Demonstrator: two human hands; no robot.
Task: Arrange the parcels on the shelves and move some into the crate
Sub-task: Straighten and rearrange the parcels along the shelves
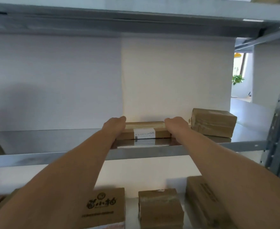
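Head view: the parcel [144, 132] lies near the front edge of the shelf [53, 141], with the left hand [115, 124] and right hand [175, 124] pressed to its ends. Whether the fingers [122, 119] curl behind it, I cannot tell. Squeezed only endwise, it may slip out or knock the box [213, 123] just to its right.

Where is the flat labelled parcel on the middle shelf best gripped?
By its two short ends, coming from left and right: the parcel lies flat and low, long side frontward. The left hand and right hand sit at those ends; the box beside it leaves a gap.
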